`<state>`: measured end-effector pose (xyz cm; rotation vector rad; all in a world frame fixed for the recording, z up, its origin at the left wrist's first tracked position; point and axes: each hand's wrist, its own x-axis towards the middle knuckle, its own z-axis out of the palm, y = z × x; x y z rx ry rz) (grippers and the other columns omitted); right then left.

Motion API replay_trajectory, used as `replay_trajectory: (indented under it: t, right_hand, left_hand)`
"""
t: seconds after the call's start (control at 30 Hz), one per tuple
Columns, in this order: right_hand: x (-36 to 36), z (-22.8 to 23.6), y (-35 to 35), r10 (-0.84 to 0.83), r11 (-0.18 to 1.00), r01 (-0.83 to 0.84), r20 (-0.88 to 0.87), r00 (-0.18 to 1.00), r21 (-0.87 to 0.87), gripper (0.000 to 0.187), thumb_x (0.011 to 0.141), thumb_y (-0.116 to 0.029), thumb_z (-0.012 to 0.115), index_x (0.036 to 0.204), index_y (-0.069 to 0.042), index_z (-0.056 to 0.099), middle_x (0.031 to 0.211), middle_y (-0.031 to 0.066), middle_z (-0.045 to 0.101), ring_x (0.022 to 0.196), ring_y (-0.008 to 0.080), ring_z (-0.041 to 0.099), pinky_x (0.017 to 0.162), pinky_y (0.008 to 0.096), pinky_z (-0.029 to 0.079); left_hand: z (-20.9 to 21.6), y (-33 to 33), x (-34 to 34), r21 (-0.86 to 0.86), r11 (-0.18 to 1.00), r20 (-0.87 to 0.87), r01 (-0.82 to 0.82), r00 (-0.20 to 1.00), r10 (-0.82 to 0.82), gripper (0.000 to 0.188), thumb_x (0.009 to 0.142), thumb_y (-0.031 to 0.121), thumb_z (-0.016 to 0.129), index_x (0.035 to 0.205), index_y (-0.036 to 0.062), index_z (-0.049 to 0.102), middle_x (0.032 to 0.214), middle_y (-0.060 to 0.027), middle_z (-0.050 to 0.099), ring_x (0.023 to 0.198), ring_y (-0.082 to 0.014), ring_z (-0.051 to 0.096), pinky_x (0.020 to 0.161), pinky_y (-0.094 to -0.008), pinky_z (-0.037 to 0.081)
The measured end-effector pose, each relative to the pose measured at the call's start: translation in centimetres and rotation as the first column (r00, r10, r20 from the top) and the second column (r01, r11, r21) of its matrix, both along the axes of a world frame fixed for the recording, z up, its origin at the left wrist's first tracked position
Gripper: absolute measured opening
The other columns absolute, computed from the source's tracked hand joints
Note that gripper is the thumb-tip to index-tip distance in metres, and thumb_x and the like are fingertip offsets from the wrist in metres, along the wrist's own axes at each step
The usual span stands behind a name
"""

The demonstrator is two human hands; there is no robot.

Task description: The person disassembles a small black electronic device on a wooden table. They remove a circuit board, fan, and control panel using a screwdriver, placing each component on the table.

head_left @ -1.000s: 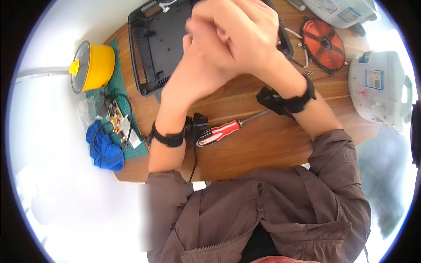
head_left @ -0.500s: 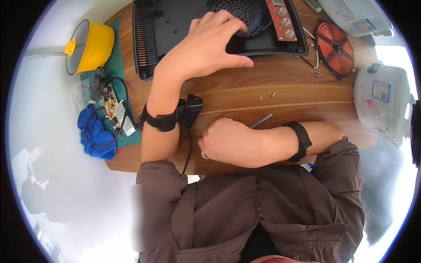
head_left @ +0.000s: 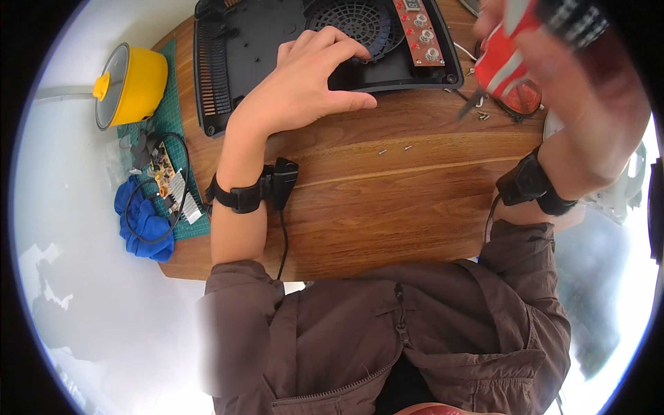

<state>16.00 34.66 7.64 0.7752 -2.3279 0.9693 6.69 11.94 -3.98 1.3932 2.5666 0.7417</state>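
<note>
My left hand (head_left: 294, 90) reaches over the near edge of a black plastic housing (head_left: 259, 34), fingers and thumb spread. Its fingertips lie at or just above the round fan grille (head_left: 356, 31); contact is hard to tell. A narrow red circuit board (head_left: 418, 38) with several round buttons and a small display runs along the housing's right side. Raised at the upper right, my right hand (head_left: 570, 86), smeared by motion, is closed around a red and grey power screwdriver (head_left: 496, 61). Its dark bit (head_left: 470, 105) points down and left, above the table.
Two small screws (head_left: 395, 149) lie mid-table, with more beside a copper coil (head_left: 522, 100) partly hidden by the screwdriver. At left, a green mat (head_left: 173, 86) bears a yellow pot (head_left: 144, 79), a circuit board with heat sink (head_left: 166, 169) and a blue cloth (head_left: 149, 221).
My right hand has risen from the table's front edge to the upper right and now holds the power screwdriver. The thin grey rod near it is out of sight. My left hand stays over the housing.
</note>
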Motion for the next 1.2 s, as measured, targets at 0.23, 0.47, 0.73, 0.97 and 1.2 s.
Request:
replay_trajectory:
  t: [0.23, 0.47, 0.73, 0.97, 1.2]
  right_hand:
    - [-3.7, -0.9, 4.9, -0.338, 0.906, 0.292, -0.11, 0.935, -0.305, 0.048, 0.085, -0.001, 0.064, 0.131, -0.007, 0.051, 0.087, 0.0069, 0.064, 0.079, 0.0149, 0.066, 0.065, 0.0256, 0.053]
    - [-3.3, 0.5, 4.5, -0.178, 0.943, 0.221, 0.182, 0.967, -0.25, 0.055, 0.084, 0.005, 0.063, 0.136, -0.008, 0.048, 0.086, 0.0026, 0.061, 0.075, 0.0077, 0.061, 0.065, 0.0213, 0.05]
    - [-3.4, 0.1, 4.9, -0.124, 0.949, 0.206, 0.317, 0.94, -0.239, 0.048, 0.084, 0.005, 0.064, 0.129, -0.008, 0.05, 0.086, -0.0007, 0.058, 0.077, 0.0058, 0.06, 0.066, 0.0218, 0.051]
    - [-2.7, 0.7, 3.3, -0.268, 0.953, 0.294, 0.242, 0.933, -0.077, 0.047, 0.084, 0.003, 0.065, 0.128, -0.008, 0.051, 0.087, 0.0002, 0.058, 0.079, 0.0072, 0.06, 0.069, 0.0241, 0.054]
    - [-3.2, 0.1, 4.8, -0.185, 0.966, 0.224, 0.264, 0.947, -0.126, 0.047, 0.084, 0.004, 0.065, 0.127, -0.008, 0.051, 0.088, 0.0, 0.058, 0.08, 0.0064, 0.06, 0.068, 0.0229, 0.051]
  left_hand:
    - [0.6, 0.1, 0.1, -0.005, 1.0, 0.042, 0.017, 0.999, -0.017, 0.054, 0.084, 0.042, 0.08, 0.126, 0.0125, 0.064, 0.122, -0.004, 0.057, 0.12, -0.0273, 0.049, 0.111, -0.0406, 0.031]
    - [1.0, 0.1, 0.2, -0.021, 1.0, 0.072, -0.001, 0.997, 0.003, 0.054, 0.083, 0.04, 0.081, 0.126, 0.0116, 0.064, 0.122, -0.0038, 0.056, 0.12, -0.0261, 0.049, 0.111, -0.0404, 0.03]
    - [0.9, 0.3, 0.2, -0.022, 1.0, 0.091, -0.016, 0.996, 0.018, 0.059, 0.083, 0.05, 0.079, 0.125, 0.0114, 0.067, 0.121, -0.0051, 0.057, 0.12, -0.0269, 0.049, 0.11, -0.04, 0.031]
    - [0.8, 0.3, 0.2, -0.031, 0.999, 0.087, -0.019, 0.996, 0.022, 0.059, 0.083, 0.051, 0.079, 0.125, 0.0113, 0.067, 0.122, -0.0051, 0.057, 0.12, -0.0268, 0.049, 0.11, -0.0398, 0.032]
    - [1.1, 0.2, 0.3, -0.032, 0.999, 0.09, -0.007, 0.996, 0.01, 0.055, 0.084, 0.044, 0.08, 0.125, 0.0109, 0.065, 0.123, -0.0044, 0.056, 0.121, -0.0264, 0.049, 0.112, -0.0405, 0.03]
